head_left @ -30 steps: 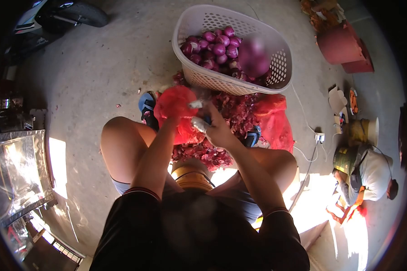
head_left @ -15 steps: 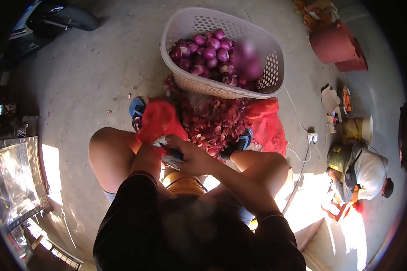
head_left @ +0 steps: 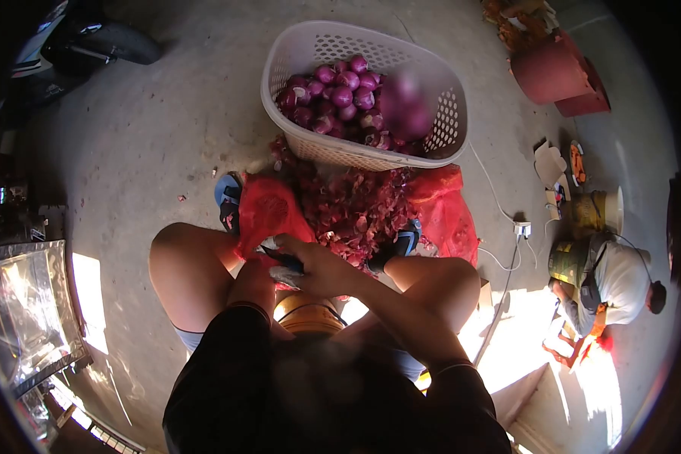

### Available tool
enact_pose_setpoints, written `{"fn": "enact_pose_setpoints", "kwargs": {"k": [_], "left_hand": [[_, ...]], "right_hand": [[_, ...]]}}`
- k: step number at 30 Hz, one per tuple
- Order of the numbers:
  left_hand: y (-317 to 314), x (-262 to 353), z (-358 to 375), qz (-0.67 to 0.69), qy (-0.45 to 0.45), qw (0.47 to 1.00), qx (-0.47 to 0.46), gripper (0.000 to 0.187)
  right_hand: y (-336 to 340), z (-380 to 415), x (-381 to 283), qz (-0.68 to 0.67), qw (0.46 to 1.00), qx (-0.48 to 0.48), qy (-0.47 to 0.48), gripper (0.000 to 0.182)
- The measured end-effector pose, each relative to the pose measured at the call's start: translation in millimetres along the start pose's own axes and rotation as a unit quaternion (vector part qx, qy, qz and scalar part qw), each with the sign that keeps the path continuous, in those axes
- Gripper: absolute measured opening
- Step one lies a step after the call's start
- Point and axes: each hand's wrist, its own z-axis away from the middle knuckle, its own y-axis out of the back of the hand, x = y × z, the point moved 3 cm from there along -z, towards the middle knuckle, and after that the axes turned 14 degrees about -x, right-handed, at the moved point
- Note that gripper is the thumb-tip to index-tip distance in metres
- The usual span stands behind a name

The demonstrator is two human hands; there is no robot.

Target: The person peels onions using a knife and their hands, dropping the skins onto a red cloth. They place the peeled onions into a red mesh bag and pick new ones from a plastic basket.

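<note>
My right hand (head_left: 318, 268) is closed round a dark-handled tool (head_left: 289, 261), whose working end I cannot make out. My left hand (head_left: 268, 256) meets it between my knees. Greyish-white patches, like a glove or finger covers, show there, and most of its fingers are hidden; anything it grips is too small to see. Just beyond the left hand, a red mesh bag (head_left: 271, 212) drapes by my left foot. A heap of dry onion skins (head_left: 356, 204) lies between my feet. Behind it stands a pale perforated basket (head_left: 318, 144) of peeled red onions (head_left: 342, 96).
Another red mesh bag (head_left: 443, 219) lies by my right foot. A power strip (head_left: 522, 228) with cables is on the floor at right. Farther right, another person (head_left: 620, 284) bends over beside a yellowish bucket (head_left: 599, 212). A yellow container (head_left: 306, 314) stands beneath my hands.
The view has shifted slightly, so the basket appears lower and further left. The red mesh bag near my left hand has changed shape. Both hands stay together in nearly the same spot.
</note>
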Motion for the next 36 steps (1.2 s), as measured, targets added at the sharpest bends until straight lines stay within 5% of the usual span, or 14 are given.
{"fn": "enact_pose_setpoints", "kwargs": {"k": [8,14,18,25,28,32,36], "left_hand": [[-1,-3,-2,-0.007,0.002,1.0,-0.012,0.025],[0,-9,4,-0.017,0.001,0.999,-0.031,0.025],[5,-7,14,-0.033,-0.016,0.997,-0.063,0.025],[10,17,22,-0.045,-0.079,0.975,-0.203,0.025],[22,33,38,0.032,-0.151,0.952,-0.263,0.025],[47,32,100,0.245,-0.32,0.872,-0.277,0.028],[103,26,170,0.435,-0.481,0.725,-0.23,0.037]], "right_hand": [[2,-3,6,-0.014,1.0,-0.011,0.007,0.047],[8,0,-2,-0.002,0.996,-0.043,-0.078,0.049],[23,1,8,0.022,0.998,0.055,-0.038,0.044],[85,27,36,0.103,0.951,0.259,-0.137,0.037],[98,40,40,0.172,0.929,0.277,-0.177,0.036],[101,44,41,0.205,0.927,0.213,-0.231,0.039],[93,50,41,0.189,0.953,-0.058,-0.229,0.055]]}}
